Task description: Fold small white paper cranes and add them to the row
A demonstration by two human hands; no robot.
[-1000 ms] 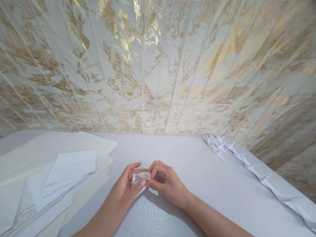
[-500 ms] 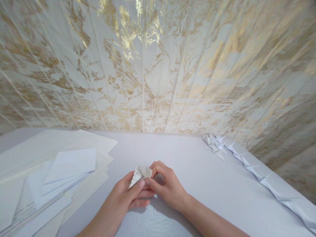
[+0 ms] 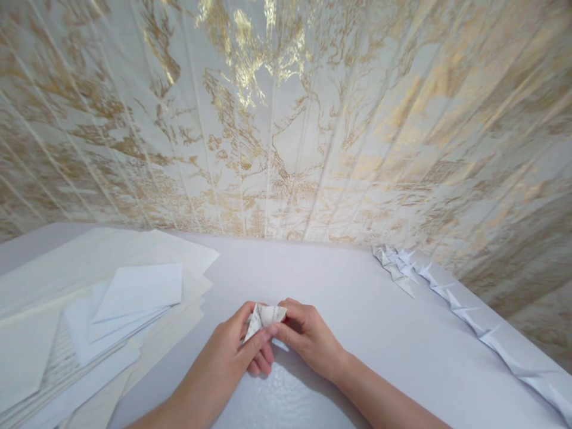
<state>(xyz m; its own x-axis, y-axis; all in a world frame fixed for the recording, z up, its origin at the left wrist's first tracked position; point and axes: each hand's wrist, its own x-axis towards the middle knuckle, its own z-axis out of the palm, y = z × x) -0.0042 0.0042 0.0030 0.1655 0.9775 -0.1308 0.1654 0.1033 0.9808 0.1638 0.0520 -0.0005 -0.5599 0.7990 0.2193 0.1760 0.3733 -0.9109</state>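
Observation:
Both hands meet at the middle of a white table (image 3: 384, 333) and pinch one small folded paper piece (image 3: 264, 316), white with faint print. My left hand (image 3: 236, 351) grips its left side between thumb and fingers. My right hand (image 3: 306, 336) pinches its right edge with fingers curled. The piece is lifted slightly off the table, its point tilted up.
A loose stack of white and cream paper sheets (image 3: 102, 310) covers the table's left part. A row of several folded white paper pieces (image 3: 451, 295) runs along the right edge by the wall. A gold-patterned wall (image 3: 286, 119) rises behind the table.
The folded piece has been turned and raised between my fingers. My left hand's fingers closed further around it, and the view shifted slightly left.

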